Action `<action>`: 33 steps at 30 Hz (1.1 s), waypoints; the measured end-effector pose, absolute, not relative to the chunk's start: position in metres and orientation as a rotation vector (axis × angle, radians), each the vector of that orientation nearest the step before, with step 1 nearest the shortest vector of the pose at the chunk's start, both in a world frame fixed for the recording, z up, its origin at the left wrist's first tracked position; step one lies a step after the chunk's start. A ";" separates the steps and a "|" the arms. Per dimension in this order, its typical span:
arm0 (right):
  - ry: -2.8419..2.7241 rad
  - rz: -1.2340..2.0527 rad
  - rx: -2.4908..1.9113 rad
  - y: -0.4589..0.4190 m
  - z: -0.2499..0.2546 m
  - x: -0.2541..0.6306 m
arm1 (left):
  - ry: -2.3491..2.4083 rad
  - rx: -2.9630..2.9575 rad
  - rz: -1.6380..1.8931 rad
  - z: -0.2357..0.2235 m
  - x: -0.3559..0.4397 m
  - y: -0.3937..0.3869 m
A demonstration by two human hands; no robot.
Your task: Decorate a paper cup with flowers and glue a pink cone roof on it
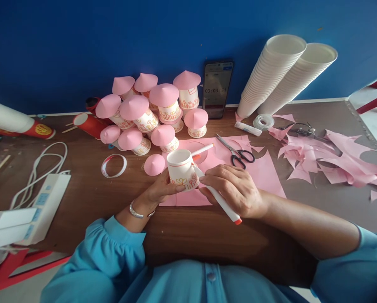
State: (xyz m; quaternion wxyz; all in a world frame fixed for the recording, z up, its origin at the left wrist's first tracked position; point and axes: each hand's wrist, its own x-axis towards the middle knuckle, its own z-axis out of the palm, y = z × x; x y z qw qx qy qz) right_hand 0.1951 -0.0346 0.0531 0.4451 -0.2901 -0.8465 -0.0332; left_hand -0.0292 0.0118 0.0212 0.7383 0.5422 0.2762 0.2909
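My left hand (160, 188) grips a white paper cup (179, 167) from its lower left, with the rim facing up. Drawn flowers and stems in orange and yellow run along the cup's lower band, and a red line circles it near the rim. My right hand (234, 189) is closed around a white marker (222, 203) with a red end; its tip meets the cup's right side. Behind the cup lies another white marker (203, 149) on pink paper (266, 176). Black-handled scissors (239, 156) rest on that paper. A small pink cone (154, 164) sits left of the cup.
Several decorated cups with pink cone roofs (164, 96) stand at the back. A phone (218, 89) leans on the blue wall beside two tall cup stacks (272, 71). Pink scraps (302, 155) and clear tape (263, 122) lie right; a power strip (48, 206) lies left.
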 end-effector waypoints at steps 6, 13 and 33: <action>-2.119 -0.099 -0.702 -0.036 0.053 0.194 | 0.634 1.168 0.629 0.032 -0.027 0.011; -2.133 -0.077 -0.691 -0.038 0.051 0.194 | 0.642 1.118 0.653 0.028 -0.027 0.010; -2.142 -0.116 -0.603 -0.047 0.047 0.191 | 0.584 1.121 0.774 0.006 -0.022 0.013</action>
